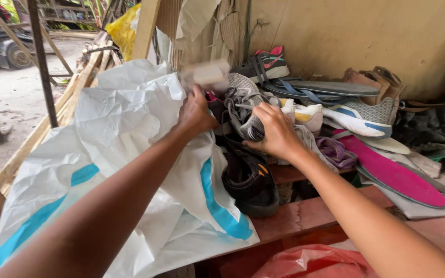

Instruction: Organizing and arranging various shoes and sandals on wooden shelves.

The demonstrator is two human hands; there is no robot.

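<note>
My left hand (195,112) is raised over the white woven sack (130,154) and grips a pale brush-like block (208,74), which is blurred. Just to the right, my right hand (276,134) holds a grey knitted sneaker (244,105) with loose laces, its sole turned toward me. The two hands are close together at the left end of a heap of shoes. A black shoe (251,180) with an orange mark lies right below the right hand.
Shoes, sandals and insoles pile along the wall: a pink insole (395,175), white sneakers (356,121), a dark shoe with red trim (269,62), brown boots (377,82). Red wooden bench (305,213) underneath, red plastic bag (310,262) in front. Wooden slats and a yard lie left.
</note>
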